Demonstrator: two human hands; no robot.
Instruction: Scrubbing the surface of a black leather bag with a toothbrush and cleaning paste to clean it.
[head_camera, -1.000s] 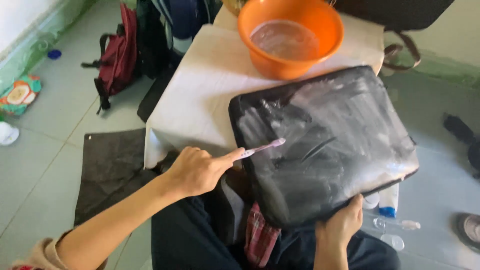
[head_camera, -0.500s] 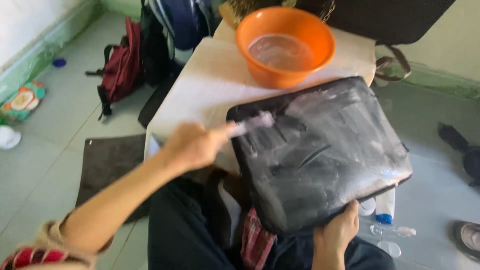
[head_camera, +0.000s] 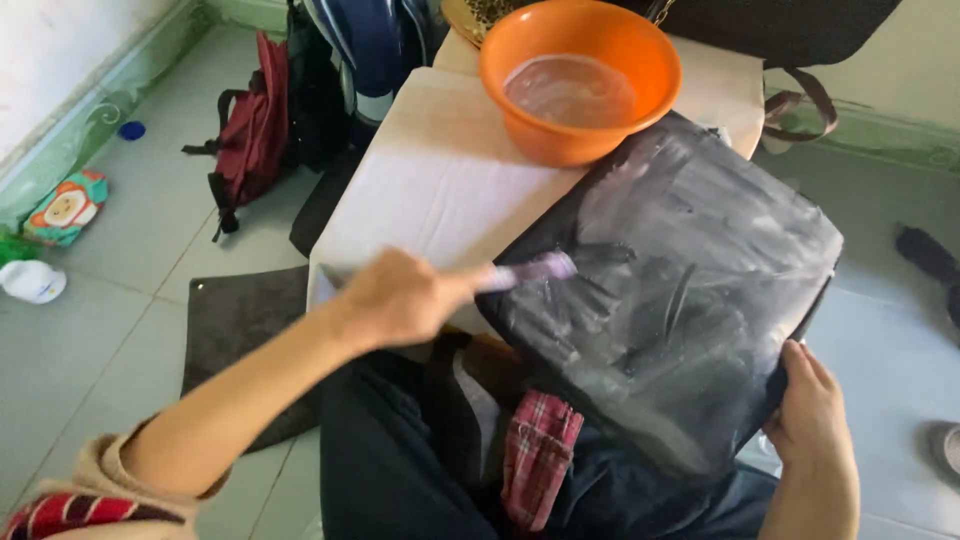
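Note:
A black bag (head_camera: 690, 300), smeared with white soapy streaks, lies tilted across my lap and the edge of a white cardboard box (head_camera: 440, 190). My left hand (head_camera: 395, 298) grips a small pale purple brush (head_camera: 530, 272) whose bristle end touches the bag's left side. My right hand (head_camera: 815, 420) clasps the bag's lower right corner from below. Behind the bag an orange plastic basin (head_camera: 580, 75) with soapy water stands on the box.
A red backpack (head_camera: 255, 130) and a blue bag (head_camera: 370, 40) lean on the tiled floor at the left. A dark mat (head_camera: 235, 320) lies beside the box. A colourful packet (head_camera: 65, 205) and a white lid (head_camera: 30, 280) sit far left.
My left hand has swept the brush back and forth over the bag's left part. The bag has tilted and the view has shifted closer. My right hand keeps its hold on the corner.

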